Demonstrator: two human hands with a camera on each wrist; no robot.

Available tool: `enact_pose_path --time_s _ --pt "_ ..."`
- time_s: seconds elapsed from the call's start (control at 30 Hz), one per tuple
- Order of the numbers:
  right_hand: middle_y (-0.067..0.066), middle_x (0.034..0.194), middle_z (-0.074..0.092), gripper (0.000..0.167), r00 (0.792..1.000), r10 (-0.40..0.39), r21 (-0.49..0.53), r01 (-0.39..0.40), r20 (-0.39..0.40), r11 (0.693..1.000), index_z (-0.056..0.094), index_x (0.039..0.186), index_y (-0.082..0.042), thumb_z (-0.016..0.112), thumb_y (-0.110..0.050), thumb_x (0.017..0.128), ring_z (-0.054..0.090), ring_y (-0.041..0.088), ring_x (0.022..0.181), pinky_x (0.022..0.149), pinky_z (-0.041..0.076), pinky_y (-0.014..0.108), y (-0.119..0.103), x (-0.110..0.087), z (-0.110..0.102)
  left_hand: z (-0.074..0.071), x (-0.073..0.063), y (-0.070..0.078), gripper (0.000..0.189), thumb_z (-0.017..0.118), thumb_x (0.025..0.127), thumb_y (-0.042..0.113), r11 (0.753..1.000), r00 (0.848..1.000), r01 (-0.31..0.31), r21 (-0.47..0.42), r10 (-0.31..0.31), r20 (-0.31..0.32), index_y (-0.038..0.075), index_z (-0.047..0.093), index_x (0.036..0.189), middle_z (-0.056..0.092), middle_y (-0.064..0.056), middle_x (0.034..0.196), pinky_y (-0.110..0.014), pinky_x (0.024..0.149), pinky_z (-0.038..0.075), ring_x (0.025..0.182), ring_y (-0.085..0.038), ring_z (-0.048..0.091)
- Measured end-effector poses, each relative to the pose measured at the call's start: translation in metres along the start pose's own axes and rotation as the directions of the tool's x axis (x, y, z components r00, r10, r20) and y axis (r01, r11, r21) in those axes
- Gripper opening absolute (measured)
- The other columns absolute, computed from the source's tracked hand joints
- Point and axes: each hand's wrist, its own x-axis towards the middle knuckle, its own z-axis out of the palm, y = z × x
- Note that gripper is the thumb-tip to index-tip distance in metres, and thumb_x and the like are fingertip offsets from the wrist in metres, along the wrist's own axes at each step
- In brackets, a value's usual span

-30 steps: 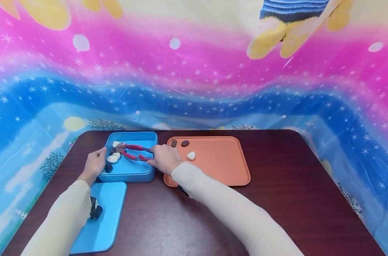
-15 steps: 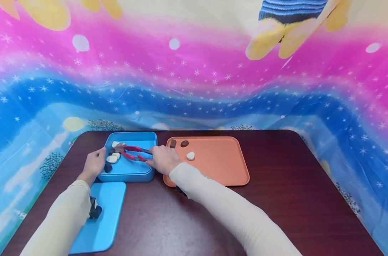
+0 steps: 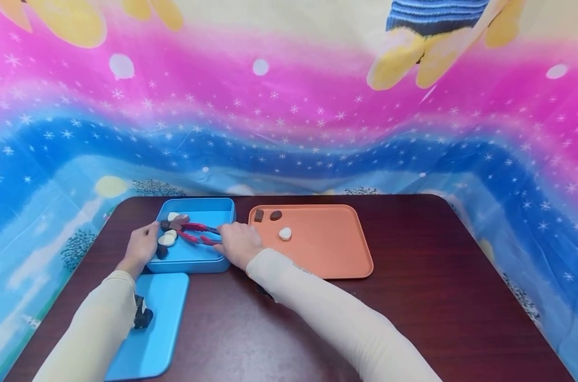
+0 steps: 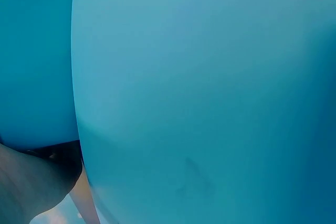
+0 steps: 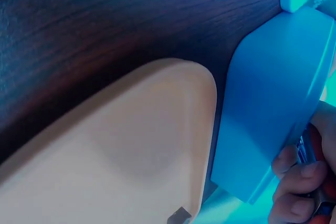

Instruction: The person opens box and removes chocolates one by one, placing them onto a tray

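Observation:
My right hand grips red and black tongs by the handles, and its curled fingers also show in the right wrist view. The tips of the tongs lie among the pieces in the left part of a blue box. Near them are a pale piece, a cream piece and a dark brown piece. I cannot tell whether the tips pinch a brown piece. My left hand holds the left wall of the box, thumb at the rim.
An orange tray lies right of the box, bearing a white piece, a round brown piece and a square brown piece. A blue lid lies in front of the box, partly under the left sleeve. A printed cloth hangs behind the table.
My right hand has shifted slightly left, and the tongs have changed angle among the pieces. A dark piece now shows left of the tips. The left hand stays on the box wall.

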Motion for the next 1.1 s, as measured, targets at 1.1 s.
enact_pose_path --time_s 1.1 --pt "-0.007 0.077 0.065 0.053 0.999 0.010 0.327 0.001 -0.032 0.945 0.062 0.141 -0.032 0.069 -0.051 0.092 0.053 0.010 0.062 0.047 0.042 0.023 0.020 -0.032 -0.005 -0.004 0.000 0.001 0.070 0.012 0.108 0.048 1.000 1.000 -0.010 0.017 0.009 0.030 0.001 0.019 0.160 0.020 -0.033 0.163 -0.069 0.120 0.023 0.146 -0.051 0.029"
